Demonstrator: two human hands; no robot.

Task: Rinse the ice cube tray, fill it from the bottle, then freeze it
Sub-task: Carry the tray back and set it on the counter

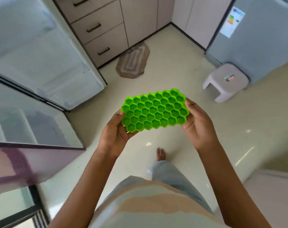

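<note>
A bright green ice cube tray with several honeycomb cells is held level above the kitchen floor, open side up. My left hand grips its left end, thumb on the rim and fingers underneath. My right hand grips its right end the same way. I cannot tell whether the cells hold water. No bottle is in view.
A fridge stands at the left, with its open door jutting toward me low on the left. Drawers and a floor mat lie ahead. A grey step stool sits beside a grey appliance at the right.
</note>
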